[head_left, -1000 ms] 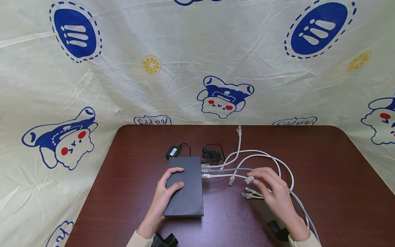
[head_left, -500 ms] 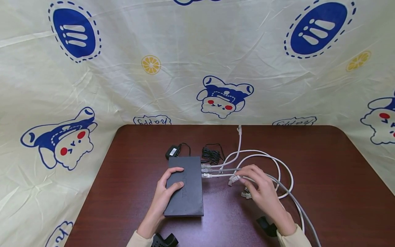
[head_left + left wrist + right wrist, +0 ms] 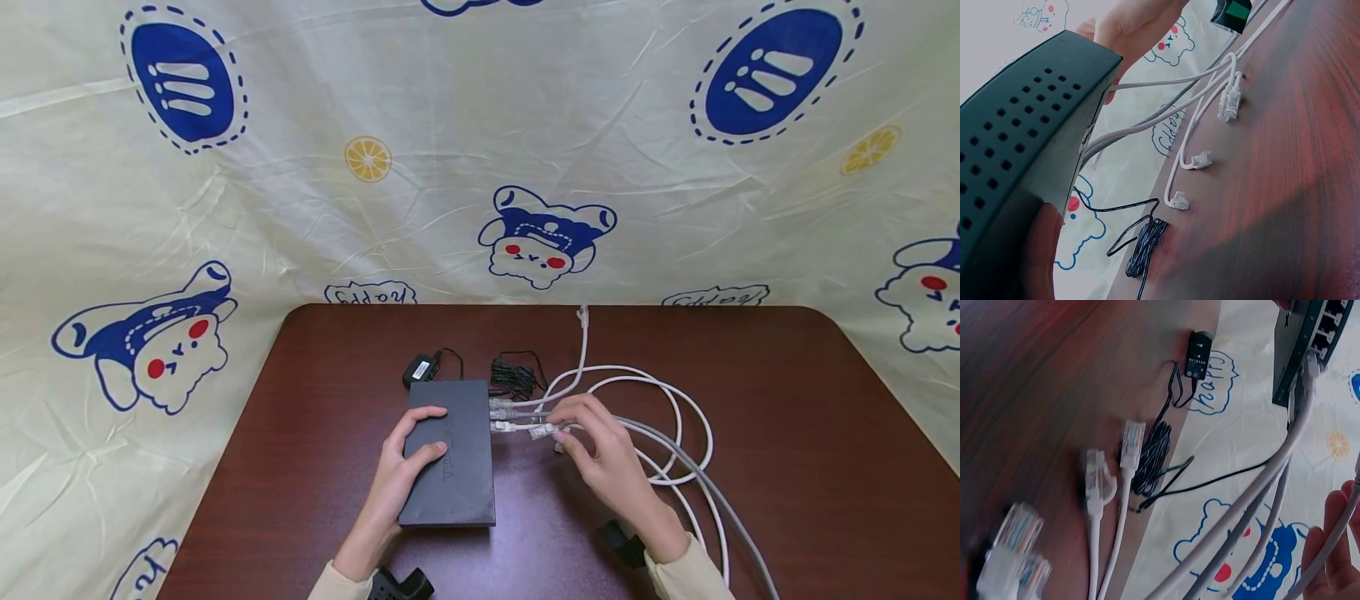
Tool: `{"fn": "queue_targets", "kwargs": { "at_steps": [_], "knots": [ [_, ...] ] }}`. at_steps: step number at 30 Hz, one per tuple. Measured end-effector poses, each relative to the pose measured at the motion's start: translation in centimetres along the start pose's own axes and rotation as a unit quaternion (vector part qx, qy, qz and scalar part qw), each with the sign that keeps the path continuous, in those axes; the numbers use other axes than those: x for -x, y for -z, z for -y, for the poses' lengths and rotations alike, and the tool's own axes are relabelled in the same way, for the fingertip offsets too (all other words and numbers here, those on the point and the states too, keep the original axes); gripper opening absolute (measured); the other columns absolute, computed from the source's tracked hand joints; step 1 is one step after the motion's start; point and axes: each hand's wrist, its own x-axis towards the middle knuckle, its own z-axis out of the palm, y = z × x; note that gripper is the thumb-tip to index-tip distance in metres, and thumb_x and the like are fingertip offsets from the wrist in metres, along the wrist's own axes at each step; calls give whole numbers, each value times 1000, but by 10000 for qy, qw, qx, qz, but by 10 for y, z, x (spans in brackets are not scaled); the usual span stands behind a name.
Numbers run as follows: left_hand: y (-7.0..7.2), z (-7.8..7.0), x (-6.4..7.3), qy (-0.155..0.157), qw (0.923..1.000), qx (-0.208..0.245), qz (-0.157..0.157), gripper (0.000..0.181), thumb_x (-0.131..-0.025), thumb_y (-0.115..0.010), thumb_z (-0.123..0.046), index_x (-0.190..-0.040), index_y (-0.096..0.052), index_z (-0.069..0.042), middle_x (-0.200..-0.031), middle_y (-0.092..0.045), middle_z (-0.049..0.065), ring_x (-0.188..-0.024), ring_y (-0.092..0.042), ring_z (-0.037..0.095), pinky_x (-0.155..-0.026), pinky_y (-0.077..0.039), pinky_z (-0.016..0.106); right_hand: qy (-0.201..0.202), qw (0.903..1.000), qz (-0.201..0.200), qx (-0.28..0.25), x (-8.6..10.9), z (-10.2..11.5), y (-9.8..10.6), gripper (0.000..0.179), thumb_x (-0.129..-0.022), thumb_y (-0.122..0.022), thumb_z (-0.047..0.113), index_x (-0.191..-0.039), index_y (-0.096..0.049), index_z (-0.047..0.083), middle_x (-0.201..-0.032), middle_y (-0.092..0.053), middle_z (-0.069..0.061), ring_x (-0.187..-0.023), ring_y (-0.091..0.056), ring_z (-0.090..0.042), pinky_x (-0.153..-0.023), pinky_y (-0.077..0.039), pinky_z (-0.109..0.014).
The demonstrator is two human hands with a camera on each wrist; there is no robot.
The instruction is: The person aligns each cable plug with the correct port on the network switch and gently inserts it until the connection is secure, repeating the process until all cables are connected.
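Observation:
In the head view a flat dark network switch (image 3: 468, 475) is held by my left hand (image 3: 390, 471), thumb and fingers spread over its top. Several Ethernet cables (image 3: 517, 427) run from the ports on its right side. My right hand (image 3: 603, 454) pinches an Ethernet cable plug (image 3: 542, 431), a short way right of those ports. In the right wrist view, a row of ports (image 3: 1329, 328) shows on the switch, and the held cable (image 3: 1329, 550) crosses the fingers; its plug is out of frame. The left wrist view shows the switch's perforated side (image 3: 1016, 131) tilted up.
A black power adapter (image 3: 422, 368) and a bundled black cord (image 3: 513, 379) lie behind the switch. White and grey cables (image 3: 708, 433) loop over the table's right side. Loose clear plugs (image 3: 1200, 160) lie on the brown table (image 3: 1297, 156). A patterned cloth (image 3: 420, 225) hangs behind.
My right hand has carried the pinched plug leftward, closer to the switch's port side, and the cables behind it have shifted along. My left hand and the switch have stayed put.

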Motion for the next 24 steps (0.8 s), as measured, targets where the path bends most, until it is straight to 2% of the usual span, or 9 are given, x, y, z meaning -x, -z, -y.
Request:
{"fn": "queue_targets", "kwargs": {
  "at_steps": [13, 24],
  "knots": [
    [0, 0, 1, 7, 10000, 26, 37, 37, -86, -64, -8, -122, -60, -18, -129, -47, 8, -109, -44, 29, -85, -37, 41, 218, 9996, 82, -181, -9, 6, -22, 27, -78, -69, -12, -98, -66, 5, -100, -61, -3, -96, -55, -21, -88, -39, -23],
    [1, -1, 0, 46, 10000, 57, 65, 37, -87, -64, -8, -122, -60, -18, -129, -48, 9, -108, -44, 30, -83, -38, 40, 333, 9994, 62, -100, -12, 10, -29, 24, -78, -70, -10, -96, -66, 6, -98, -61, -3, -93, -54, -20, -85, -39, -25]
  ]
}}
